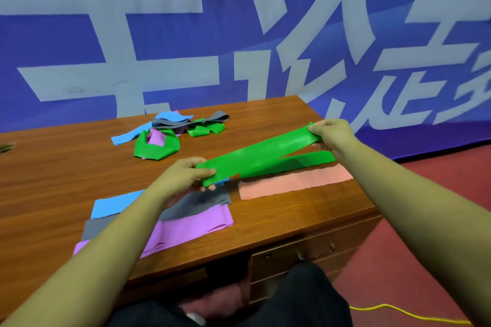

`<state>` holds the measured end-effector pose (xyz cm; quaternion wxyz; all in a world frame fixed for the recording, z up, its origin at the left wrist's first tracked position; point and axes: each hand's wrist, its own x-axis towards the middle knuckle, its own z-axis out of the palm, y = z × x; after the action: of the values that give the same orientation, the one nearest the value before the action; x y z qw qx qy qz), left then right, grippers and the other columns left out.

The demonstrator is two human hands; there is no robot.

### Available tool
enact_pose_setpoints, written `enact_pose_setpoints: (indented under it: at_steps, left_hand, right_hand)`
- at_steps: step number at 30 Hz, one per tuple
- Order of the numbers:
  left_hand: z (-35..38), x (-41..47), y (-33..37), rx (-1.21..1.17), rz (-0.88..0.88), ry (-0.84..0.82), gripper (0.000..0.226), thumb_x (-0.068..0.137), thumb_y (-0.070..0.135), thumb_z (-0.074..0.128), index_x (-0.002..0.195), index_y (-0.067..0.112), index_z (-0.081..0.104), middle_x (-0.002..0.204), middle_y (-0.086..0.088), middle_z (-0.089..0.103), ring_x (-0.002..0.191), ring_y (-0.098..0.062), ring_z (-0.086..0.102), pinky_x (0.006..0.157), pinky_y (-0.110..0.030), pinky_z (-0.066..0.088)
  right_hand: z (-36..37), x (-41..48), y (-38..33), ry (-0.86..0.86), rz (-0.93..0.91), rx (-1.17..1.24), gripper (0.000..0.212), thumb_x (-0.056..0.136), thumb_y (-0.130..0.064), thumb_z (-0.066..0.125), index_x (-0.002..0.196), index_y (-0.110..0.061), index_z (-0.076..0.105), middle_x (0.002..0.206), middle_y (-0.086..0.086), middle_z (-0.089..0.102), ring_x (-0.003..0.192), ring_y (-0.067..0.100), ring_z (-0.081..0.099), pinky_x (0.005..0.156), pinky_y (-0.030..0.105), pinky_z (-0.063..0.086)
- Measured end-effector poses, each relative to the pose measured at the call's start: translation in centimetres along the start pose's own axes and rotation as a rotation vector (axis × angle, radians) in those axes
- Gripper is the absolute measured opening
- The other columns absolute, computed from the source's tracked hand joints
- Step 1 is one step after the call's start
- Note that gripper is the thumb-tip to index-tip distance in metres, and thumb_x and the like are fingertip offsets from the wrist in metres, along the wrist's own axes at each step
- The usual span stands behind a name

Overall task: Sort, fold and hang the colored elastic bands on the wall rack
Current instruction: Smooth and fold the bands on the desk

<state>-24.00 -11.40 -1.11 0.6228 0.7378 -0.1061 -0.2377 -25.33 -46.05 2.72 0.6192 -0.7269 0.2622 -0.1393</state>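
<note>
Head view. Holds a green band (265,154) above the wooden desk (66,162), stretched on a slant from near left to far right, clear of the desktop. Pinches its doubled-over near end with the left hand (186,176), thumb on top and fingers curled beneath. Grips the far end of the upper layer with the right hand (330,135), fingers curled round the edge of the strip. Leaves the lower layer loose, with its free end just under the right wrist.

Has a peach band (292,183) lying flat on the desk just below the green one, near the right edge. Has three more flat bands at the near left, overlapping one another: a blue band (114,206) farthest back, a grey band (202,200) in the middle, a purple band (191,225) nearest, all partly hidden by the left forearm. Has a tangled heap (170,130) of blue, grey, green and purple bands farther back on the desk, well apart from both hands.

Faces a blue banner (132,34) with large white characters behind the desk. Shows drawers (305,252) in the desk front, a red floor (425,247) to the right, and a yellow cord (398,312) lying across that floor at lower right.
</note>
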Motion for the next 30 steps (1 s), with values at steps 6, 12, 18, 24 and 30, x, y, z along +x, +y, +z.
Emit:
enact_pose_setpoints:
  at_steps: [6,12,18,24,30]
  left_hand:
    - [1.5,3.3,-0.1,0.100,0.042,0.227,0.010,0.092,0.004,0.062,0.101,0.007,0.060,0.082,-0.010,0.063,0.069,-0.023,0.066,0.058,-0.025,0.054]
    - [3.2,7.5,-0.3,0.357,0.072,0.307,0.009,0.088,0.007,0.066,0.090,0.011,0.058,0.073,-0.009,0.066,0.064,-0.020,0.060,0.072,-0.037,0.053]
    - [5.6,10.4,-0.7,0.624,0.112,0.325,0.007,0.087,0.013,0.066,0.087,0.016,0.060,0.076,-0.001,0.064,0.069,-0.017,0.059,0.059,-0.027,0.045]
    - [7.1,12.0,-1.5,0.764,0.115,0.325,0.018,0.088,0.012,0.062,0.103,0.021,0.056,0.080,0.003,0.063,0.079,-0.016,0.059,0.065,-0.028,0.039]
    - [7.8,12.5,-2.2,0.899,0.164,0.274,0.020,0.089,0.008,0.057,0.103,0.019,0.048,0.083,-0.001,0.060,0.079,-0.018,0.059,0.059,-0.031,0.044]
  right_hand:
    - [-2.5,1.8,2.8,0.059,0.009,-0.017,0.010,0.087,-0.014,0.072,0.086,-0.006,0.066,0.096,0.012,0.067,0.082,0.020,0.066,0.051,0.018,0.055]
    - [-4.4,4.9,5.5,0.124,-0.017,-0.164,0.014,0.086,-0.017,0.073,0.083,-0.004,0.067,0.096,0.013,0.069,0.082,0.025,0.065,0.071,0.037,0.060]
    - [-5.2,7.9,7.8,0.175,-0.082,-0.365,0.015,0.085,-0.021,0.073,0.082,-0.007,0.070,0.089,0.005,0.069,0.093,0.024,0.063,0.086,0.044,0.055]
    - [-4.9,9.5,9.6,0.176,-0.152,-0.524,0.011,0.086,-0.018,0.071,0.086,-0.007,0.069,0.085,0.002,0.066,0.089,0.022,0.063,0.078,0.034,0.052]
    - [-4.5,9.9,11.2,0.188,-0.224,-0.589,0.014,0.088,-0.018,0.070,0.094,-0.009,0.061,0.086,0.002,0.063,0.082,0.017,0.060,0.057,0.020,0.041]
